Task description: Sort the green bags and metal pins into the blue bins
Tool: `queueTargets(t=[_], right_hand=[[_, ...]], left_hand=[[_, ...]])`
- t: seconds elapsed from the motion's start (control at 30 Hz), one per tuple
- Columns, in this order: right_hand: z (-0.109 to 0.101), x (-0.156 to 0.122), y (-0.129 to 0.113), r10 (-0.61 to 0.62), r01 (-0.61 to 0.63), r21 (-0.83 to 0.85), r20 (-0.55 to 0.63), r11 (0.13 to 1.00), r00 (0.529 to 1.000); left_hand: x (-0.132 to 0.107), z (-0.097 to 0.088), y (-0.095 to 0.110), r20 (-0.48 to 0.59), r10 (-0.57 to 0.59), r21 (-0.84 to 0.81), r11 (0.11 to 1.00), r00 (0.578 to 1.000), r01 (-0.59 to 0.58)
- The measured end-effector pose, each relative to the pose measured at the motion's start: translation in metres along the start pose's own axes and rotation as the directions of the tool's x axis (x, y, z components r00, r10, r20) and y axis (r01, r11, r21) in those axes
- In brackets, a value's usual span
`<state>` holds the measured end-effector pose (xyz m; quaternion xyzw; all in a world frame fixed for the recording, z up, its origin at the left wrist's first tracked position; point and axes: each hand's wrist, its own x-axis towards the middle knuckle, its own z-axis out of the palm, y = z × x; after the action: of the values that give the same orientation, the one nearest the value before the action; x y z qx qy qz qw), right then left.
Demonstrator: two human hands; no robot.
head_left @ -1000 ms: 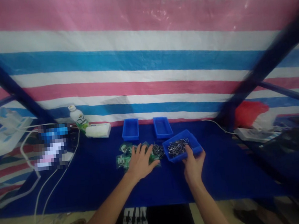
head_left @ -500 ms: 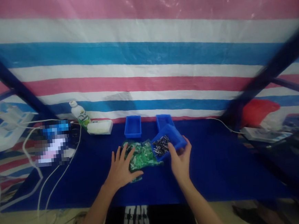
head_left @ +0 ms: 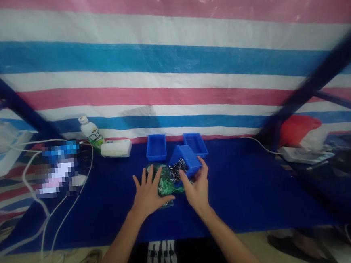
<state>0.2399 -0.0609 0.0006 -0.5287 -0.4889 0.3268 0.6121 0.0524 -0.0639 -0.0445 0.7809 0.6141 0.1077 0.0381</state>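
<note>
The two hands are apart over the middle of the counter point(head_left: 247, 198). The right hand point(head_left: 196, 190) is clamped on a tilted blue bin point(head_left: 191, 160), thumb at the near edge and fingers along its right side. The bin's opening leans toward the left hand, and dark and silvery metal pieces point(head_left: 178, 169) are gathered on that lower side. The left hand point(head_left: 147, 196) is flat with fingers spread, its palm free of any grip, at the left edge of the green packets point(head_left: 166, 185); whether it presses on them cannot be told. The packets lie between the hands, partly hidden by the left hand and the bin.

Just behind, the bin overlaps the near left corner of the right-hand tray point(head_left: 196, 142) in this view. The left-hand tray point(head_left: 156, 148) stands beside it, in plain sight beyond the packets. Farther left are a tissue pack point(head_left: 116, 148) and, touching or close behind it, a white-and-green bottle point(head_left: 91, 133). White cables point(head_left: 68, 211) loop over the counter's left end, near pixelated items that cannot be made out. Well off to the right sits a red bag point(head_left: 298, 129). A striped sheet point(head_left: 160, 94) hangs behind everything.
</note>
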Motion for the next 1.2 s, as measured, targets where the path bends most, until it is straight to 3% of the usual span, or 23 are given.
queueTargets(t=[0.2,0.93,1.2], right_hand=[[0.006,-0.003,0.005,-0.025,0.026,-0.035,0.025,0.999,0.999],[-0.011,0.005,0.002,-0.112,0.112,-0.190,0.011,0.975,0.994],[-0.017,0.010,0.000,-0.070,0.065,-0.177,-0.023,0.982,0.997]], left_hand=[[-0.001,0.004,-0.002,-0.025,0.016,0.006,1.000,1.000,-0.016],[0.000,0.001,0.001,-0.035,0.020,0.010,1.000,0.999,-0.019],[0.001,0.001,0.001,-0.031,0.026,0.007,1.000,0.999,-0.026]])
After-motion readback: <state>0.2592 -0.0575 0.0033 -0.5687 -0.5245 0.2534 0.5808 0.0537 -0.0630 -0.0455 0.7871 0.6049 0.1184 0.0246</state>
